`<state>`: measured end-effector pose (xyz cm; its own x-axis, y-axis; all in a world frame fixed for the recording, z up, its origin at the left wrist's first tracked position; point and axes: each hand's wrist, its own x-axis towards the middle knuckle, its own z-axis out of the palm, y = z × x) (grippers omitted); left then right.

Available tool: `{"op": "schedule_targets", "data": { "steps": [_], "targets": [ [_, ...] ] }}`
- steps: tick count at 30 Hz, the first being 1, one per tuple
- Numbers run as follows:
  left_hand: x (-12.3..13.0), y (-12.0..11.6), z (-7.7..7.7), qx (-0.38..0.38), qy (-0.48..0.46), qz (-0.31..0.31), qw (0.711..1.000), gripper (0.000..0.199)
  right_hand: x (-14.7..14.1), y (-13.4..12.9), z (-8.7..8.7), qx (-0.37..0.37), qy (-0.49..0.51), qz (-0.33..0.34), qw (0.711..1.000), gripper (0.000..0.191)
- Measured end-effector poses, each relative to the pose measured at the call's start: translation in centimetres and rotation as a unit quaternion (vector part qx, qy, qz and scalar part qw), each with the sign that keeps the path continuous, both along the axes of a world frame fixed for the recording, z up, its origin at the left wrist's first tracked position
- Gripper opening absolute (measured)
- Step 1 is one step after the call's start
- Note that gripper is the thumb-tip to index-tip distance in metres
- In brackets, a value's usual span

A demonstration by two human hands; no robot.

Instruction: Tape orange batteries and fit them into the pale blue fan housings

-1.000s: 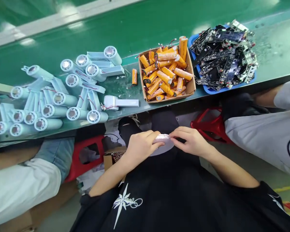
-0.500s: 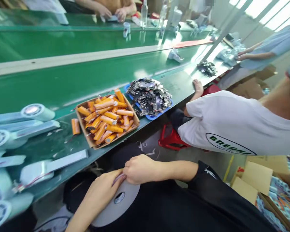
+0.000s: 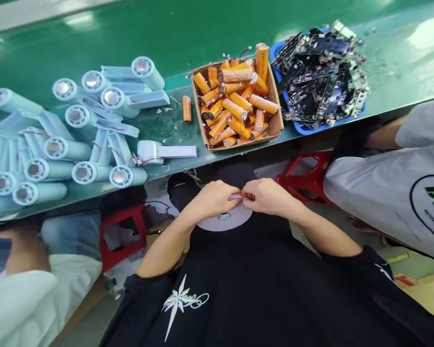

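Note:
A round whitish disc-shaped roll [image 3: 226,221] with a hole in its middle rests at my lap, under both hands. My left hand [image 3: 219,198] is closed, pinching a small pale strip by the roll's upper edge. Right beside it, my right hand [image 3: 262,196] is closed too, its fingertips meeting those of the left; what they hold is too small to make out. On the table past my hands stands a cardboard box [image 3: 204,126] full of orange cylindrical batteries [image 3: 235,108] with wires. A single battery [image 3: 187,109] lies left of the box.
Many light-blue fan-like housings [image 3: 90,171] cover the table's left part, one [image 3: 150,152] near its front edge. A blue tray [image 3: 311,129] heaped with dark circuit boards [image 3: 323,77] is right of the box. People sit on both sides; red stools [image 3: 139,221] flank me.
The view has turned left and down, so more housings and a person at the left now show. My hands remain together at the roll, closer to the picture's middle.

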<state>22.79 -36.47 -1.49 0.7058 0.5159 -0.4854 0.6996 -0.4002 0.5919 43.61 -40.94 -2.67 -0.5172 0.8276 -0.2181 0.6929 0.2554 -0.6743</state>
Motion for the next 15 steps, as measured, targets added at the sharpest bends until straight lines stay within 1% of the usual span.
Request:
{"op": "schedule_targets", "data": {
  "steps": [2,5,7,10,15],
  "targets": [
    [-0.1,-0.42,0.0,0.002,-0.002,0.017,1.0,0.027,0.06,-0.05,-0.57,-0.019,0.055,-0.015,0.998,0.01],
    [-0.09,-0.78,0.21,-0.003,-0.005,0.046,0.999,0.024,0.19,-0.04,-0.8,-0.049,0.11,-0.029,0.992,0.011],
    [-0.09,-0.81,0.34,-0.005,-0.005,0.053,0.999,0.024,0.23,0.0,-0.66,-0.048,0.117,-0.032,0.991,0.011],
    [-0.18,-0.71,0.47,-0.01,-0.004,0.038,0.999,0.025,0.31,0.15,-0.49,-0.042,0.109,-0.022,0.993,0.011],
    [-0.36,-0.41,0.49,-0.022,-0.015,0.028,0.999,0.028,0.88,0.92,-0.82,-0.091,0.115,0.013,0.989,0.017]
  ]
}}
